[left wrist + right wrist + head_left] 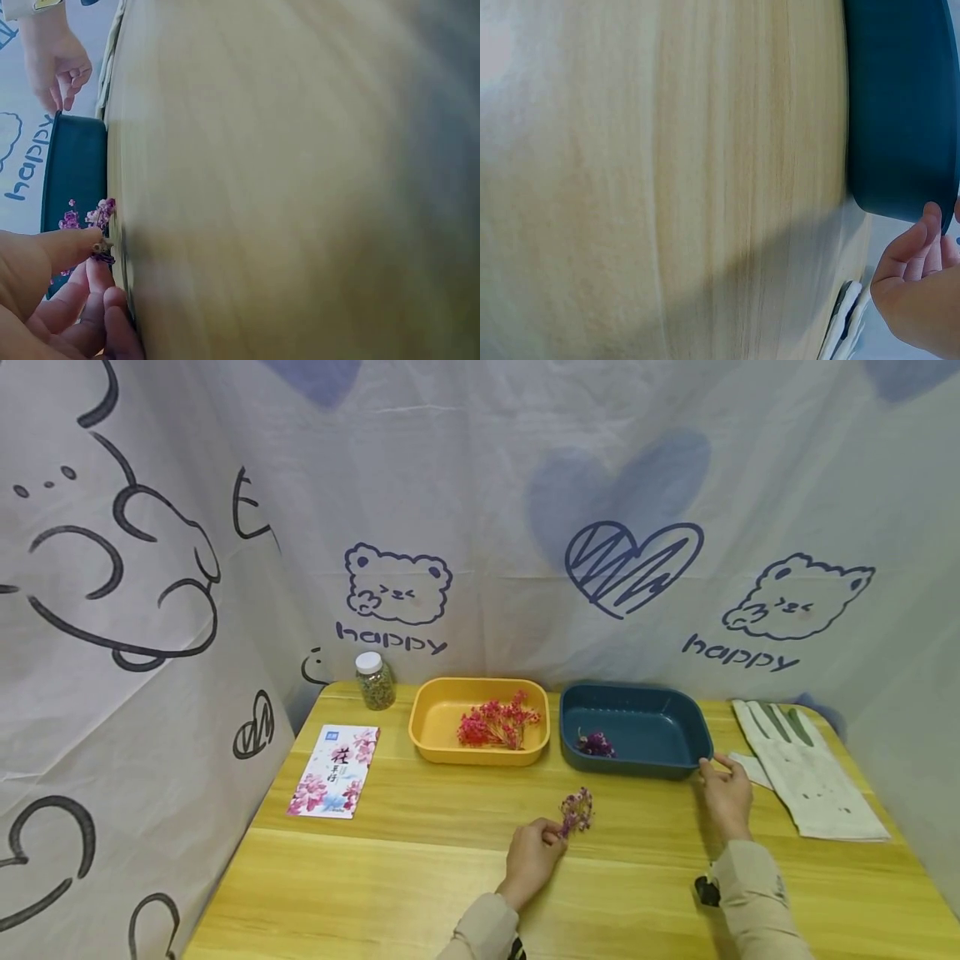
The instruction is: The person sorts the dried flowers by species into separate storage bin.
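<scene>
My left hand pinches a small sprig of purple dried flowers between thumb and fingers, above the table in front of the blue tray. In the left wrist view the cut stem ends show at the fingertips. My right hand grips the rim of the dark blue tray at its front right corner, as the right wrist view also shows. Inside that tray, at the left, lies more purple dried flower. Left of it stands a yellow tray holding pink dried flowers.
A jar with a white lid stands at the back left, and a floral printed card lies before it. To the right, a folded cloth partly covers a white piece. A printed curtain hangs behind the table.
</scene>
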A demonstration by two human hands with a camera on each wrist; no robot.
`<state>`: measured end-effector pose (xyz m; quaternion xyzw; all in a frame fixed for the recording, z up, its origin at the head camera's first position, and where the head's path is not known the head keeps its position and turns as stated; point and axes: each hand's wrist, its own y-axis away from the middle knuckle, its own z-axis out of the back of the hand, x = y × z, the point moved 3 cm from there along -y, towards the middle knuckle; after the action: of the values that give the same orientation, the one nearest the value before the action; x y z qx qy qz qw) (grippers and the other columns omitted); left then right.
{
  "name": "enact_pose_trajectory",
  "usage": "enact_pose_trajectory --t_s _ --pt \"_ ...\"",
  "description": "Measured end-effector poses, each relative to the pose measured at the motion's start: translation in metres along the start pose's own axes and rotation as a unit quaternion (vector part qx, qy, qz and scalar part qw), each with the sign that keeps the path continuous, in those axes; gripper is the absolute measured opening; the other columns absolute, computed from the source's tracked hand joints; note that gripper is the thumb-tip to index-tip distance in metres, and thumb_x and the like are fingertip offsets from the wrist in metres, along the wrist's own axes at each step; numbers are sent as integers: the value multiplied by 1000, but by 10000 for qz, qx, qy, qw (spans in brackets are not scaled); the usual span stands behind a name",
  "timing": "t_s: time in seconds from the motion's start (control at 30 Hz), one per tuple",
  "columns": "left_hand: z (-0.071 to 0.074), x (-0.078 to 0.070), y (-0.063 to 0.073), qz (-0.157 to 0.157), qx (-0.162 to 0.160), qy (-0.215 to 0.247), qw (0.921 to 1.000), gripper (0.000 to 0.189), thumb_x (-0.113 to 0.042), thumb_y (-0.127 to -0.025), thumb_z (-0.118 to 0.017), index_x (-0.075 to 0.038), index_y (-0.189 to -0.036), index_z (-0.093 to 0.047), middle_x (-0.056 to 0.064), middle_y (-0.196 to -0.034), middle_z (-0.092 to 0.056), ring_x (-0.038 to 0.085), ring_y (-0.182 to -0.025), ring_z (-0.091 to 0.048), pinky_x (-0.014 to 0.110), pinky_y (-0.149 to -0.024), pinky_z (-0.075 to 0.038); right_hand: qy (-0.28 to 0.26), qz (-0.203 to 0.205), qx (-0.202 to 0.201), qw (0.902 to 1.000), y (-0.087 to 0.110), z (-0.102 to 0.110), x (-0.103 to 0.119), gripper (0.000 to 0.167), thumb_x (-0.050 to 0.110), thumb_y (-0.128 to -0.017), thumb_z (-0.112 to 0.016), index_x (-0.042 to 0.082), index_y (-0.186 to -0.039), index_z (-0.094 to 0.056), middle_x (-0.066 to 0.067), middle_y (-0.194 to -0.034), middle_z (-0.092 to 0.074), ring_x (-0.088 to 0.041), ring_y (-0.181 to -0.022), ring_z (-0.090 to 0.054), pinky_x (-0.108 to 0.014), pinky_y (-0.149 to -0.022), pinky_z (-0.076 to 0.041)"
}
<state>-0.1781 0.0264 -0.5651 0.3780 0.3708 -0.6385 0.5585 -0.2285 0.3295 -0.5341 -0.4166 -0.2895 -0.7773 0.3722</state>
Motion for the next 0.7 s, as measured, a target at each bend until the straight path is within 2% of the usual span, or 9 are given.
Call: enact_pose_trajectory --t_s 0.2,0.37,0.6,0.7 --pt "0 -2 -5 130 -22 314 9994 13 2 -81 -67 3 -94 -69 1 -72 -66 2 -61 -55 19 -57 -45 -19 -36 45 10000 -1 0 -1 55 38 -98 -47 3 -140 -42 -1 -91 -58 -5 -69 -49 -24 -60 -41" --pt "3 -9 -14 -86 -109 598 9981 15 1 -83 -68 5 -98 -68 6 -76 -68 4 -64 -58 18 -59 -48 -17 -45 71 10000 -1 0 0 56 39 -98 -47 4 -141 -41 -3 -93 -58 -5 -70 -50 -25 -61 -41" --pt "10 -26 -34 -365 -403 616 9966 16 -1 -84 -69 4 -100 -69 9 -79 -68 8 -65 -60 19 -60 -49 -4 -35 86 10000 -1 0 0 55 38 -98 -47 3 -140 -42 -2 -92 -59 -3 -69 -49 -24 -61 -41" --pt "12 -34 -46 -375 -498 602 9962 16 -1 -84 -69 3 -99 -70 9 -78 -68 7 -64 -59 18 -59 -48 1 -39 75 10000 -1 0 -1 54 37 -98 -47 3 -140 -42 -2 -93 -59 -2 -68 -49 -24 -61 -41"
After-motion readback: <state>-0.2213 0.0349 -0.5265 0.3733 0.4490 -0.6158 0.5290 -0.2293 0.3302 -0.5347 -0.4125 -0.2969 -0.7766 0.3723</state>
